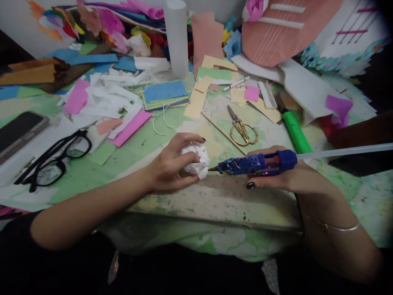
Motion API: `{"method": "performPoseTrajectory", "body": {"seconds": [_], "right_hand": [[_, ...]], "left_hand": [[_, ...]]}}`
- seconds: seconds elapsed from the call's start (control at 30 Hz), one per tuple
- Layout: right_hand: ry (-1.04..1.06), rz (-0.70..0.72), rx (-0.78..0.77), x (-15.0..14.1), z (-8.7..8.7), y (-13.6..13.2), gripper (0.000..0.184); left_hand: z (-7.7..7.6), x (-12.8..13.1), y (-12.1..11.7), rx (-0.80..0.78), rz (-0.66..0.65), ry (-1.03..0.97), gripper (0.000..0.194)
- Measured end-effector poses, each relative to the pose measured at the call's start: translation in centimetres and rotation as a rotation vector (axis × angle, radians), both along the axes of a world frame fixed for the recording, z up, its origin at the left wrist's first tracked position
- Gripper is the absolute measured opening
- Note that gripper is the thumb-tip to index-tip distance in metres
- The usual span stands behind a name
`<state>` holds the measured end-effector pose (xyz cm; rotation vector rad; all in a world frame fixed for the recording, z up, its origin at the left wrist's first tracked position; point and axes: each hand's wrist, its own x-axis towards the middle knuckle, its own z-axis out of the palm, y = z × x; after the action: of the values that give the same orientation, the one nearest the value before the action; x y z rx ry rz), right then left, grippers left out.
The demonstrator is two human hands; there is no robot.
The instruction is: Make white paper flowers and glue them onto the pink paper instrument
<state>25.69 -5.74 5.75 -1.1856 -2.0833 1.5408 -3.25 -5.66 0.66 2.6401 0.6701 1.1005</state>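
Near the front edge of the table, my left hand [172, 162] is closed around a crumpled white paper ball [198, 160]. My right hand [276, 180] grips a blue hot glue gun [256, 163] lying sideways, its small light glowing red. The gun's nozzle points left, and its tip is at the lower right side of the ball; whether it touches cannot be made out. A long translucent glue stick [346, 150] runs out of the gun's back to the right. Gold-handled scissors [242, 131] and a thin wooden stick [222, 131] lie just beyond the gun.
Black glasses [58, 157] and a phone [21, 131] lie at left. White paper scraps [104, 98] and a stack of coloured paper [166, 92] spread behind my left hand. A green-handled knife [296, 131] is at right. A white cylinder [178, 41] stands at the back.
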Motion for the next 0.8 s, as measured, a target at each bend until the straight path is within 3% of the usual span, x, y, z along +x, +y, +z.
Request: {"method": "performPoseTrajectory", "body": {"seconds": [0.17, 0.43, 0.63, 0.8], "right_hand": [[-0.042, 0.021, 0.017, -0.6, -0.1, -0.2, 0.035], [0.113, -0.043, 0.059, -1.0, -0.7, -0.7, 0.017], [0.201, -0.067, -0.034, -1.1, -0.8, -1.1, 0.031], [0.231, -0.086, 0.005, -1.1, -0.8, -1.3, 0.028]], "left_hand": [[-0.2, 0.1, -0.1, -0.024, -0.029, -0.021, 0.029], [0.4, 0.4, -0.3, -0.073, 0.020, -0.115, 0.027], [0.4, 0.4, 0.0, -0.095, 0.026, -0.154, 0.028], [0.3, 0.3, 0.0, -0.118, 0.032, -0.172, 0.029]]}}
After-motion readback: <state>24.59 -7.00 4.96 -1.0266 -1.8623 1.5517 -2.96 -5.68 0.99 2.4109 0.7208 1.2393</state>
